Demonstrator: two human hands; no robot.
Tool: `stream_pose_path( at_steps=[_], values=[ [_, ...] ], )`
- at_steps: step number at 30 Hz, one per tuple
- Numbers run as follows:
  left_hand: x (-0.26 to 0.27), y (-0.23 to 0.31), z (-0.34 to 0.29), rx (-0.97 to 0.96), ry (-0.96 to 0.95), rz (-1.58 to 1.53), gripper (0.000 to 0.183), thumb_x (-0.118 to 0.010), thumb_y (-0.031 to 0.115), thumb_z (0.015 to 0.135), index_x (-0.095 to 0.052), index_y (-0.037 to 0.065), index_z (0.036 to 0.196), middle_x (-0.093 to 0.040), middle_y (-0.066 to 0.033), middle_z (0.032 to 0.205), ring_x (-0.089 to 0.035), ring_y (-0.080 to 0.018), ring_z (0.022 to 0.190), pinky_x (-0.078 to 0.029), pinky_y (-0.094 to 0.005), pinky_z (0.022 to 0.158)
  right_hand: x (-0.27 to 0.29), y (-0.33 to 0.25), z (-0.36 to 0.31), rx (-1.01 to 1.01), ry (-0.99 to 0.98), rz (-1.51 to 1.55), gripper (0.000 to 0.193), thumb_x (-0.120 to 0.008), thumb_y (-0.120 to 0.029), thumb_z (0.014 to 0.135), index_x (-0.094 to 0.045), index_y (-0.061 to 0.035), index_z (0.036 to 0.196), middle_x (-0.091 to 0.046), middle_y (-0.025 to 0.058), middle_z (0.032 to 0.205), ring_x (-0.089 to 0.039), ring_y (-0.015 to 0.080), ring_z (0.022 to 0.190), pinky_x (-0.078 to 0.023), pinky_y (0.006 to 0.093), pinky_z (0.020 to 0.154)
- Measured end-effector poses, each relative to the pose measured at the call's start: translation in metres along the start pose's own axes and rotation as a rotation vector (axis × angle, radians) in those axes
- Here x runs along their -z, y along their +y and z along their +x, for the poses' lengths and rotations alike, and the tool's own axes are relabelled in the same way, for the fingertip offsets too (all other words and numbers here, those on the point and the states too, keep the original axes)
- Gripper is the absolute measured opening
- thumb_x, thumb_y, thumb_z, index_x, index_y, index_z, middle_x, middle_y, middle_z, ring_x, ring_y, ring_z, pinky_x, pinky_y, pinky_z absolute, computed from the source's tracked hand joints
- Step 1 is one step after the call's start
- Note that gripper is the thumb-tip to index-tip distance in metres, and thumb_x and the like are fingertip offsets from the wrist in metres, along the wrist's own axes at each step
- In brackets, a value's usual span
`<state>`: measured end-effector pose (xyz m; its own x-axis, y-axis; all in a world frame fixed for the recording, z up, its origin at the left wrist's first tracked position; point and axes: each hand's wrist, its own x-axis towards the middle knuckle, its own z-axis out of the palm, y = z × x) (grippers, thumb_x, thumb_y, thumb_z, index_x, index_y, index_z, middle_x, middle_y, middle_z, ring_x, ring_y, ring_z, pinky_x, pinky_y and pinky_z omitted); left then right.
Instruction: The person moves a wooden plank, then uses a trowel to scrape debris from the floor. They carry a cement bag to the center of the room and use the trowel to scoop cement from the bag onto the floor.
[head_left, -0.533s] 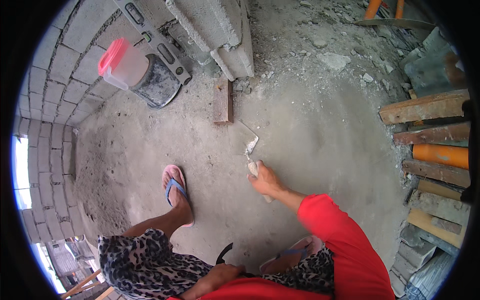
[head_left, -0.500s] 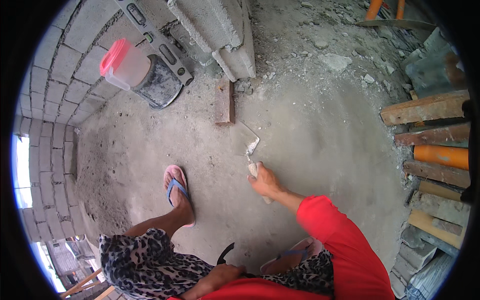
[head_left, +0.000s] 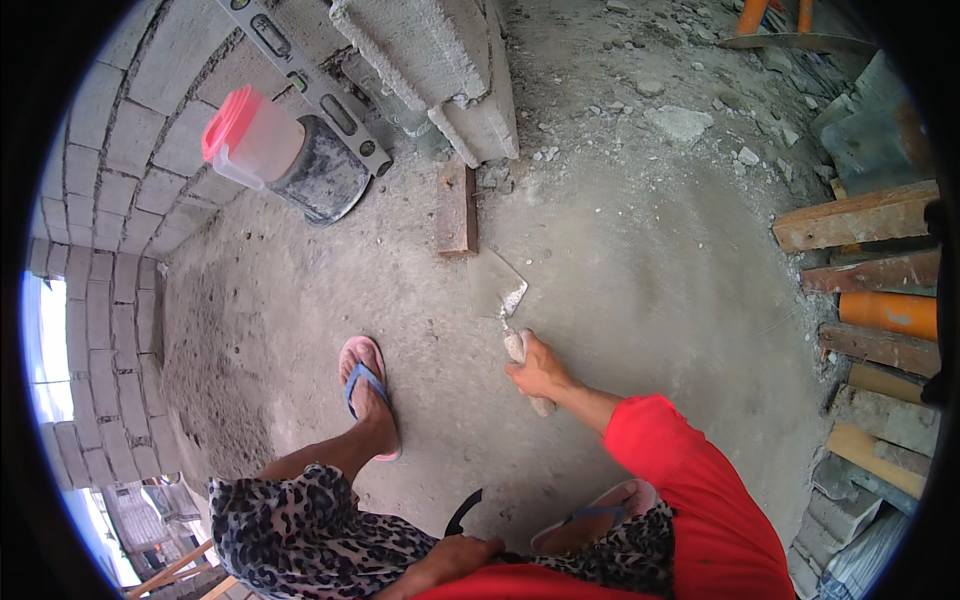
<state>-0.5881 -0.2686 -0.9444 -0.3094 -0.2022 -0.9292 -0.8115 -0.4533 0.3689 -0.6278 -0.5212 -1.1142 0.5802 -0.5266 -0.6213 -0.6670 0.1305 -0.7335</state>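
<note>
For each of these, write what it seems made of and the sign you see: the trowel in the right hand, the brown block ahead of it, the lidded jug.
Trowel: blade likely metal, thin, flat, dull grey; handle possibly wood, pale and matte.
Block: probably wood, rough, matte, square-edged; grain isn't clear.
Jug: apparently plastic, with translucent body and smooth pink lid.

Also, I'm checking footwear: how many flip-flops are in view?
2: one flip-flop on the left foot, and another flip-flop on the right foot, partly hidden by the patterned fabric.
</note>
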Motion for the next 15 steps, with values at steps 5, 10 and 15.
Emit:
stream_pose_path(
  at_steps=[5, 10, 15],
  values=[
    [-0.003, -0.009, 0.002, -0.011, 0.013, 0.001, 0.037, -0.049, 0.030, 0.095, -0.053, 0.018, 0.130, -0.069, -0.0209, 0.107, -0.066, -0.0391, 0.102, -0.051, -0.0470, 0.089, 0.004, -0.008, 0.007, -0.057, -0.115, 0.215, 0.065, -0.062, -0.016, 0.086, -0.031, 0.0128, 0.137, -0.064, 0.0297, 0.099, -0.069, 0.0277, 0.065, -0.055, 0.0390, 0.062],
    [-0.001, -0.010, 0.000, -0.020, 0.027, -0.014, 0.038, -0.051, 0.029, 0.094, -0.053, 0.017, 0.131, -0.069, -0.0222, 0.104, -0.066, -0.0391, 0.101, -0.052, -0.0468, 0.089, 0.034, -0.012, 0.006, 0.100, -0.001, -0.108, 0.057, -0.059, -0.016, 0.085, -0.038, 0.0137, 0.129, -0.065, 0.0296, 0.092, -0.069, 0.0272, 0.064, -0.055, 0.0403, 0.066],
    [0.002, -0.003, 0.000, -0.016, 0.048, 0.003, 0.035, -0.050, 0.026, 0.095, -0.056, 0.014, 0.127, -0.069, -0.0248, 0.101, -0.067, -0.0400, 0.098, -0.052, -0.0466, 0.086, 0.047, -0.010, 0.012, 0.046, -0.037, -0.170, 0.049, -0.057, -0.015, 0.085, -0.044, 0.0114, 0.124, -0.067, 0.0237, 0.086, -0.070, 0.0281, 0.064, -0.054, 0.0427, 0.068]
  ],
)
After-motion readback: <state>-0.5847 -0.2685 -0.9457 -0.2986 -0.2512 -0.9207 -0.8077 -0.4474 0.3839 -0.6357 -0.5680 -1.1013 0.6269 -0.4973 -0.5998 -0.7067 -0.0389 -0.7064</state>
